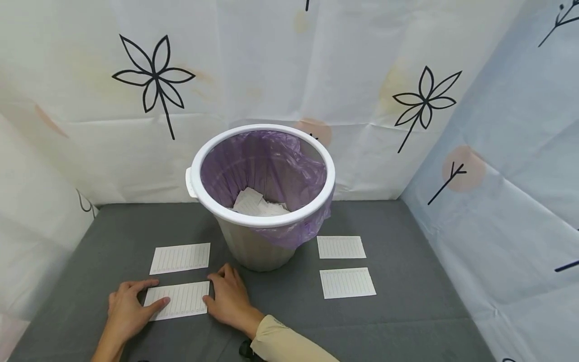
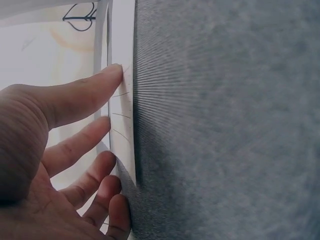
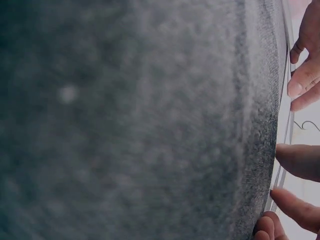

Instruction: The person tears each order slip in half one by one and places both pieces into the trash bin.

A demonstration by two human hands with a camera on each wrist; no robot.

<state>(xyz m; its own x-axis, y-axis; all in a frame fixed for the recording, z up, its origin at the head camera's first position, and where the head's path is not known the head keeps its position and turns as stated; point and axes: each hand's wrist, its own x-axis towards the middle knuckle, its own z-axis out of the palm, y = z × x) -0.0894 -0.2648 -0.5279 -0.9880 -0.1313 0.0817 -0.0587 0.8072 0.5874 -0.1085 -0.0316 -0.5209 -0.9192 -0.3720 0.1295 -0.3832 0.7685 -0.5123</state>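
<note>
A lined paper sheet (image 1: 183, 300) lies flat on the grey table, between both hands. My left hand (image 1: 128, 309) is at its left end, the thumb resting on the paper and the fingers stretched toward its far left corner. In the left wrist view the thumb (image 2: 85, 95) and fingers extend to the sheet (image 2: 125, 120). At the other end, my right hand (image 1: 231, 299) touches the right edge with its thumb, while its fingers reach past the far right corner. Just beyond lies a second lined sheet (image 1: 180, 258), roughly parallel to the first.
A white-rimmed bin (image 1: 262, 221) with a purple liner (image 1: 289, 156) stands behind the hands, papers (image 1: 251, 202) inside it. Right of the bin lie two more lined sheets, a farther one (image 1: 341, 247) and a nearer one (image 1: 347, 283). Patterned cloth (image 1: 271, 60) surrounds the table.
</note>
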